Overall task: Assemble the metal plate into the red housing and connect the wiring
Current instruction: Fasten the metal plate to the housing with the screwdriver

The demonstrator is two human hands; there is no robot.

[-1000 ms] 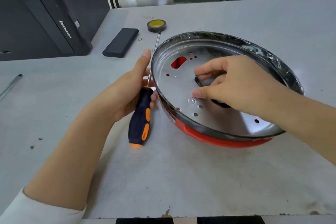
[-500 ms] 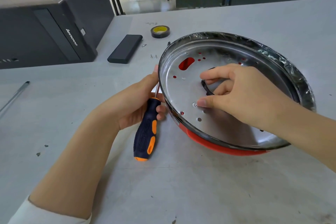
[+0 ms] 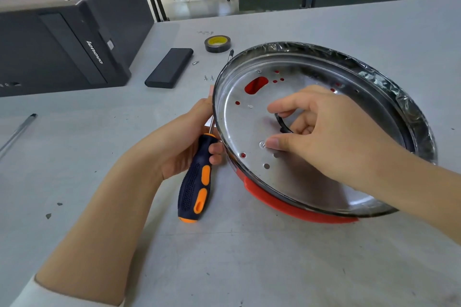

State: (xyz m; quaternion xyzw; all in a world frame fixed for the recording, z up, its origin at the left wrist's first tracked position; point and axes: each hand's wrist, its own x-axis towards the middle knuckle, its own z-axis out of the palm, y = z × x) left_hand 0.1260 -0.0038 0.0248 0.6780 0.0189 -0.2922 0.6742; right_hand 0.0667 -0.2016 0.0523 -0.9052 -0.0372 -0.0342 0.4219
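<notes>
The red housing [image 3: 287, 203] sits tilted on the grey surface [image 3: 224, 257], toward its right side, with the metal plate [image 3: 249, 127] seated inside it and a black, film-wrapped rim [image 3: 411, 117] around the top. Red shows through the plate's holes and an oblong cutout [image 3: 255, 85].

The right hand [image 3: 321, 129] reaches into the plate, fingers curled around a black ring [image 3: 282, 124] at the plate's middle; the thumb tip presses beside a small screw [image 3: 262, 144].

The left hand [image 3: 184, 142] rests against the housing's left rim, its fingers curled around the upper end of a screwdriver [image 3: 197, 182] with a dark blue and orange handle. The shaft passes behind the rim and its tip [image 3: 231, 53] shows beyond.

Toward the far edge lie a tape roll [image 3: 217, 43], a flat black case [image 3: 169, 67] and a few loose screws [image 3: 208, 78]. A black computer [image 3: 62, 40] stands at the far left corner, and a pen [image 3: 17, 132] lies by the left edge.
</notes>
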